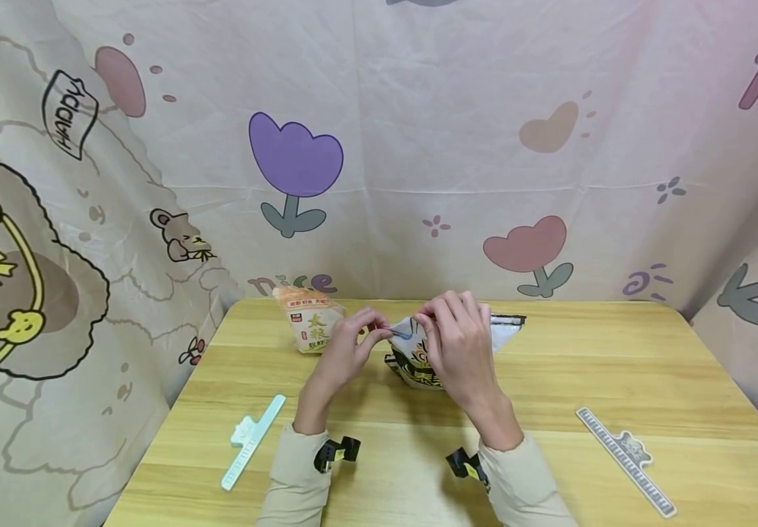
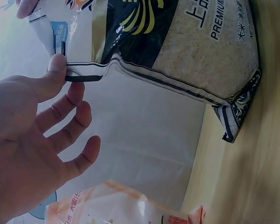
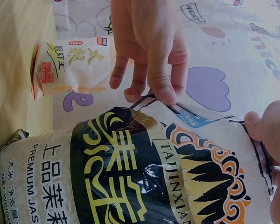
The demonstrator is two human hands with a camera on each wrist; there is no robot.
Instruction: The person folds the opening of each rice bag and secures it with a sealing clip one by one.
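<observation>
A bag of jasmine rice point(image 3: 144, 172), white with a black and gold band, stands upright on the table between my hands. My left hand point(image 1: 350, 348) pinches the bag's side edge near the top between thumb and forefinger; the other fingers spread loosely, as the left wrist view shows. With thumb and fingers my right hand point(image 1: 459, 344) grips the top edge of the bag, farther along. Blue print shows on the clear plastic near the left fingertips. Behind my left hand stands a second, orange and white rice bag point(image 1: 313, 322), touched by neither hand.
A mint-green bag clip point(image 1: 253, 443) lies on the wooden table point(image 1: 385, 454) at the left. At the right lies a grey bag clip point(image 1: 628, 461). A printed cloth point(image 1: 405, 146) hangs behind the table and along its sides.
</observation>
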